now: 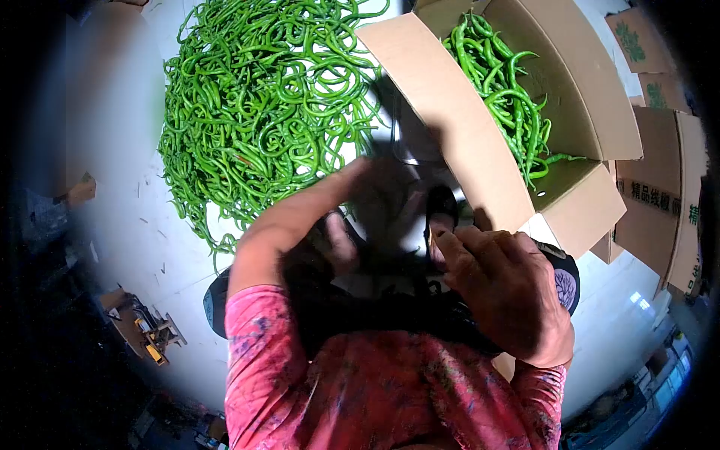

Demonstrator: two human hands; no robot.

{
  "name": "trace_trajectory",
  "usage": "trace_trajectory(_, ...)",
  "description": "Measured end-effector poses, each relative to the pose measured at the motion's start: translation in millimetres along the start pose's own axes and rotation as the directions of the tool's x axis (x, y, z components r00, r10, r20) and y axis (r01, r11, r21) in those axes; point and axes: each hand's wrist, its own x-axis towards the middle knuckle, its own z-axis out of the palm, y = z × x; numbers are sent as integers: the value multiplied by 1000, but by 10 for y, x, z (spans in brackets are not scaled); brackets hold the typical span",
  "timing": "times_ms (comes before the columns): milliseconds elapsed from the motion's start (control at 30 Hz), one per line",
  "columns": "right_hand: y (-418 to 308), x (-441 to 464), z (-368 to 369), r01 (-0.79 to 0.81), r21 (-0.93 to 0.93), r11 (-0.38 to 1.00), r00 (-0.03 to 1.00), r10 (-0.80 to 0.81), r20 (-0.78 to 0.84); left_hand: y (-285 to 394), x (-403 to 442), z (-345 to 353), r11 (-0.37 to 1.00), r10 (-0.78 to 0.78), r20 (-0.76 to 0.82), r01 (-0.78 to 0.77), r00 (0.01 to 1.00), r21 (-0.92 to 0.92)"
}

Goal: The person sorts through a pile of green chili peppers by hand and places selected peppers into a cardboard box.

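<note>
A wide heap of long green chili peppers (255, 105) covers the pale floor at the upper left. To its right stands an open cardboard box (457, 112) with more green peppers (514, 97) inside. My left hand (382, 180) reaches between heap and box, beside the near flap; it is dark and blurred, so its fingers and anything in them cannot be made out. Close to the camera, my right hand (502, 285) is raised at the box's near end, its fingers curled together; what they hold, if anything, is hidden.
A dark-edged tray or scale (409, 150) lies partly hidden beside the box. More printed cartons (652, 187) stand at the right. A small cart-like object with yellow parts (154, 337) is at the lower left. My feet are below my hands.
</note>
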Motion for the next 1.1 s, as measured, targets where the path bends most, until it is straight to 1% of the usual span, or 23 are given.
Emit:
trace_trajectory(67, 11, -1, -4, 20, -14, 1000, 1000, -21, -4, -79, -104, -178, 976, -112, 122, 133, 986, -175)
trace_trajectory(133, 10, -14, -5, 25, -34, 999, 1000, -25, 7, -193, -213, -337, 907, -190, 260, 271, 947, -322)
trace_trajectory(200, 10, -17, 6, 35, -39, 999, 999, -35, 14, -383, -302, -488, 863, -267, 316, 372, 911, -343)
trace_trajectory(233, 23, -17, 19, 39, -38, 999, 999, -38, 12, -492, -349, -475, 815, -378, 228, 440, 897, -379)
trace_trajectory(300, 41, -15, 23, 28, -31, 999, 999, -28, 28, -613, -423, -455, 730, -475, 347, 582, 809, -357)
trace_trajectory(367, 45, -2, 0, 6, -18, 1000, 998, -5, 65, -797, -700, -279, 672, -678, 194, 705, 709, -227)
trace_trajectory(400, 33, 6, -8, -2, -21, 1000, 997, 3, 74, -803, -735, -254, 596, -726, 310, 787, 614, -160)
trace_trajectory(500, 15, 23, -21, -3, -18, 1000, 996, 4, 91, -734, -743, -119, 583, -788, 172, 807, 591, -97)
trace_trajectory(533, 22, 32, -16, 11, -6, 1000, 996, -10, 88, -734, -693, -56, 564, -786, 253, 822, 564, -77)
trace_trajectory(567, 25, 40, -9, 25, 7, 1000, 996, -25, 86, -707, -632, 11, 574, -787, 261, 819, 559, -24)
trace_trajectory(633, 9, 51, 17, -1, 13, 1000, 995, 0, 95, -695, -445, 55, 537, -793, 357, 843, 493, 28)
trace_trajectory(667, 5, 56, 25, -13, 15, 1000, 995, 12, 97, -694, -422, 155, 510, -812, 351, 859, 467, 38)
trace_trajectory(767, 37, 57, 23, -18, 99, 995, 994, 8, 109, -741, -255, 234, 419, -812, 481, 903, 329, 90)
trace_trajectory(800, 41, 61, 19, -17, 93, 995, 994, 7, 108, -752, -246, 277, 435, -829, 433, 895, 353, 103)
trace_trajectory(933, 26, 68, 15, -9, 87, 996, 994, -1, 105, -711, -286, 362, 394, -829, 443, 919, 341, 30)
trace_trajectory(1033, 31, 44, 57, 11, 79, 997, 997, -17, 77, -722, -245, 324, 270, -831, 500, 962, 246, -25)
trace_trajectory(1067, 39, 43, 67, 21, 74, 997, 998, -26, 65, -736, -221, 300, 186, -795, 583, 982, 168, -29)
trace_trajectory(1100, 42, 48, 55, 22, 58, 998, 997, -26, 70, -756, -217, 302, 154, -779, 612, 988, 137, -25)
